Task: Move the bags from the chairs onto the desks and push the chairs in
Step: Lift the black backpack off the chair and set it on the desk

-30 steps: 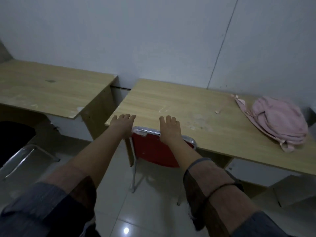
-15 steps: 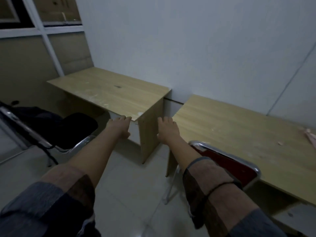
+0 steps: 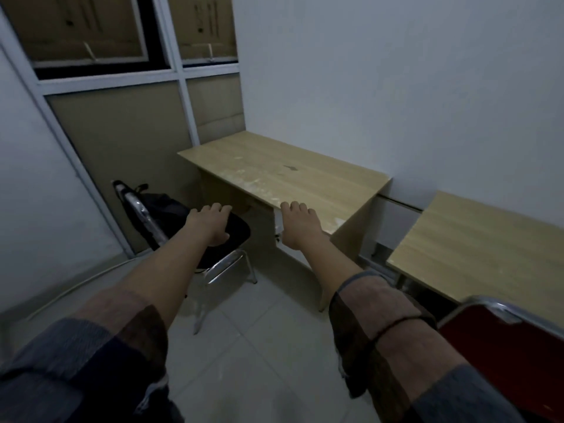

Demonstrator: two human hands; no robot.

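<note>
A black chair [image 3: 232, 262] with a chrome frame stands pulled out to the left of the left wooden desk [image 3: 293, 175]. A black bag [image 3: 161, 206] lies on its seat against the backrest. My left hand [image 3: 209, 222] hovers over the seat with relaxed fingers, holding nothing. My right hand [image 3: 300, 224] is stretched out in front of the desk's near edge, fingers straight, also holding nothing. At the lower right, the red chair [image 3: 500, 340] stands at the right desk [image 3: 476, 248].
A white wall runs behind both desks. A partition with a metal frame and cardboard boxes [image 3: 91, 22] behind glass closes the left corner. A cable [image 3: 76, 288] lies on the tiled floor [image 3: 259, 346] by the left wall.
My view has swung left, away from the red chair and the pink bag. Both hands left the red chair's backrest and now reach toward the black chair and the left desk.
</note>
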